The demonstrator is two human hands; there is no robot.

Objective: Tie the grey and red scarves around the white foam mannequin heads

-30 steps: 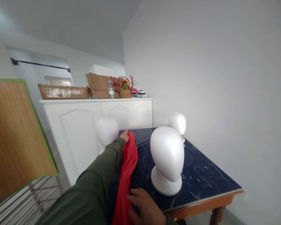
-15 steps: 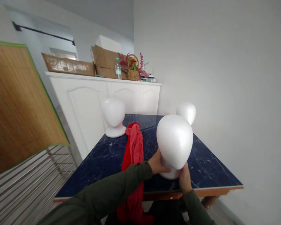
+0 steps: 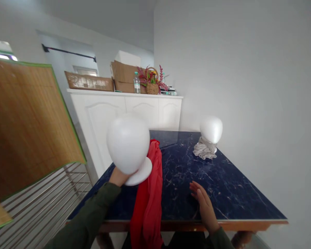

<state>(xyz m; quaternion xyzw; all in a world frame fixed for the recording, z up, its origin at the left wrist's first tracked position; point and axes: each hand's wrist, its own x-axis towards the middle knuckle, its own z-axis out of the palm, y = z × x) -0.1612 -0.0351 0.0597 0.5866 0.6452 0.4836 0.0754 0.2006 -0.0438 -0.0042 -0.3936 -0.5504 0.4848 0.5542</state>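
A white foam mannequin head (image 3: 128, 143) is in my left hand (image 3: 120, 176), which grips it at the neck on the left of the table. The head is tilted, its round base (image 3: 142, 172) turned to the right, beside a red scarf (image 3: 154, 186). That scarf lies lengthwise on the table and hangs over the front edge. My right hand (image 3: 203, 204) hovers near the front edge, fingers stretched out and holding nothing. At the back right stands another foam head (image 3: 211, 129) with a crumpled grey cloth (image 3: 205, 148) about its neck.
The table (image 3: 181, 180) has a dark blue marbled top. Behind it, a white cabinet (image 3: 101, 121) bears cardboard boxes (image 3: 128, 76), a water bottle (image 3: 137, 83) and a flower basket (image 3: 152, 89). A metal rack (image 3: 54, 193) with a bamboo mat (image 3: 36, 128) stands at the left, a wall at the right.
My left hand has carried the foam head from the front middle to the left, over the scarf. My right hand has let go of it. The head formerly standing at the left is no longer visible.
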